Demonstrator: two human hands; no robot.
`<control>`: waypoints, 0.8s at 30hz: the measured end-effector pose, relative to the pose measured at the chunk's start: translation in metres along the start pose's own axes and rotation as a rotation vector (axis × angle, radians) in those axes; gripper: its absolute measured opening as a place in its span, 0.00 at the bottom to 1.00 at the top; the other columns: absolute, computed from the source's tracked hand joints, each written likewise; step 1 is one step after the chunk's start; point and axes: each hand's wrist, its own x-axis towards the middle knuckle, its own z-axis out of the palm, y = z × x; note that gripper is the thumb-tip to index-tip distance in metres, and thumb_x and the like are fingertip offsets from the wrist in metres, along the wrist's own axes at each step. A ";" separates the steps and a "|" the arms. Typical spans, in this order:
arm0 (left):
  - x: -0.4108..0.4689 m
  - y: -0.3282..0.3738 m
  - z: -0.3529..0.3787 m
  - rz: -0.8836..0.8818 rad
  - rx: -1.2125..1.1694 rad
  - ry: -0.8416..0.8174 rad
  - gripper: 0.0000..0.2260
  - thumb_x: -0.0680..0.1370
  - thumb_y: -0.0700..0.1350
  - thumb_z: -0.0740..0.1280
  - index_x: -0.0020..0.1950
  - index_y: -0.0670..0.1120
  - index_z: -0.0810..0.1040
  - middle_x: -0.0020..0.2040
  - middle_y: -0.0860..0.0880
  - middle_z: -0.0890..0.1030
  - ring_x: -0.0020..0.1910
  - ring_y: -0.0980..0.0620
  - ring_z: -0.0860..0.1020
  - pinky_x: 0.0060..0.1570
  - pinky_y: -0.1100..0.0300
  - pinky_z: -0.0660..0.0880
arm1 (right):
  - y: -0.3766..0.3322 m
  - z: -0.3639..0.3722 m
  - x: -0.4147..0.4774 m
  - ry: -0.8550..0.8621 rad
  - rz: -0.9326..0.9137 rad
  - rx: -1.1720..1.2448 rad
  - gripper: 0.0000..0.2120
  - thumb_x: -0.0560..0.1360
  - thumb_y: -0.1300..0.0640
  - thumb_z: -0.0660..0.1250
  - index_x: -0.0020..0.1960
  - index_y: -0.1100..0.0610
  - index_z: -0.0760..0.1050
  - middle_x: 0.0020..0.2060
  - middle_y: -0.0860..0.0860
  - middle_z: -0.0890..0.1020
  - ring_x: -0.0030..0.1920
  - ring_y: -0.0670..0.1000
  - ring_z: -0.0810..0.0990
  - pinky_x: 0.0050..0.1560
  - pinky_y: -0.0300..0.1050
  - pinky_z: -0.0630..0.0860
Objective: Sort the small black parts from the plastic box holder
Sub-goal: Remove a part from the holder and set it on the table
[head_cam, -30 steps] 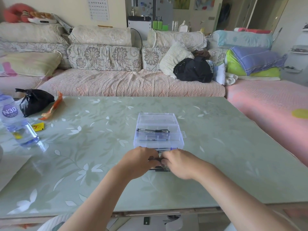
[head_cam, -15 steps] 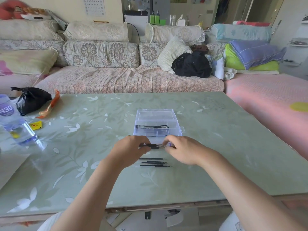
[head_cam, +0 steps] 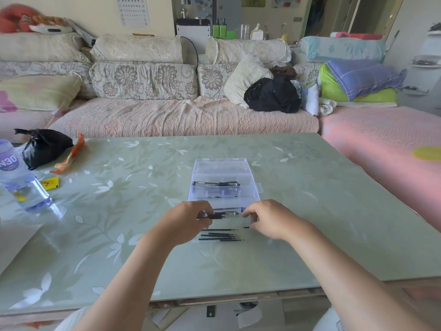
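done: thin black refills [head_cam: 219, 235] rowed nearside of clear plastic box [head_cam: 223, 167]
todo: black pens [head_cam: 216, 183] inside it
fingers: my left hand [head_cam: 183, 223] pinches black-clear pen [head_cam: 225, 214]; right hand [head_cam: 269, 220] curled, grip unclear

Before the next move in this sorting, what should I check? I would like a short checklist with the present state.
1. Left hand grips the pen: ok.
2. Right hand holds something: cannot tell.
3. Black refills lie together on the table, outside the plastic box: ok.
4. The plastic box is open: ok.
5. The plastic box is emptied: not ok, another pen lies inside.
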 end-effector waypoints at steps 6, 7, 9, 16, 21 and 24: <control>0.000 0.003 0.003 0.014 -0.003 -0.026 0.04 0.76 0.50 0.69 0.49 0.58 0.81 0.44 0.57 0.81 0.35 0.60 0.75 0.33 0.66 0.67 | -0.005 0.000 0.000 0.006 -0.030 -0.020 0.15 0.75 0.54 0.64 0.60 0.43 0.77 0.49 0.40 0.79 0.49 0.46 0.75 0.48 0.41 0.72; 0.000 0.002 0.003 0.019 -0.009 -0.025 0.04 0.75 0.50 0.69 0.48 0.58 0.82 0.44 0.57 0.81 0.36 0.60 0.75 0.33 0.66 0.67 | -0.008 -0.001 0.000 0.030 -0.050 -0.006 0.14 0.76 0.51 0.64 0.60 0.42 0.77 0.50 0.40 0.79 0.49 0.46 0.75 0.47 0.41 0.71; 0.000 0.003 0.004 0.039 -0.002 -0.027 0.04 0.75 0.50 0.70 0.48 0.58 0.82 0.43 0.58 0.81 0.37 0.59 0.77 0.33 0.67 0.67 | -0.015 -0.001 -0.001 0.077 -0.114 0.021 0.13 0.76 0.47 0.64 0.60 0.43 0.77 0.50 0.40 0.79 0.47 0.46 0.74 0.47 0.40 0.69; 0.001 0.006 0.008 0.090 -0.024 -0.033 0.05 0.74 0.50 0.72 0.48 0.59 0.82 0.41 0.60 0.80 0.38 0.54 0.78 0.39 0.62 0.74 | -0.032 0.001 -0.004 -0.002 -0.226 -0.057 0.10 0.78 0.50 0.61 0.53 0.46 0.80 0.45 0.45 0.76 0.49 0.51 0.74 0.47 0.46 0.72; 0.000 0.007 0.007 0.070 -0.047 -0.123 0.04 0.74 0.46 0.71 0.46 0.56 0.79 0.40 0.59 0.80 0.28 0.61 0.74 0.33 0.64 0.72 | -0.034 0.001 -0.004 -0.040 -0.193 -0.083 0.09 0.78 0.50 0.63 0.52 0.47 0.81 0.46 0.45 0.78 0.50 0.52 0.76 0.50 0.48 0.74; -0.002 0.009 0.005 0.036 -0.070 -0.256 0.03 0.75 0.45 0.67 0.44 0.53 0.78 0.41 0.58 0.83 0.27 0.55 0.78 0.33 0.62 0.71 | -0.038 0.002 -0.005 -0.097 -0.168 -0.090 0.08 0.77 0.49 0.64 0.49 0.47 0.82 0.45 0.47 0.81 0.47 0.52 0.77 0.48 0.50 0.76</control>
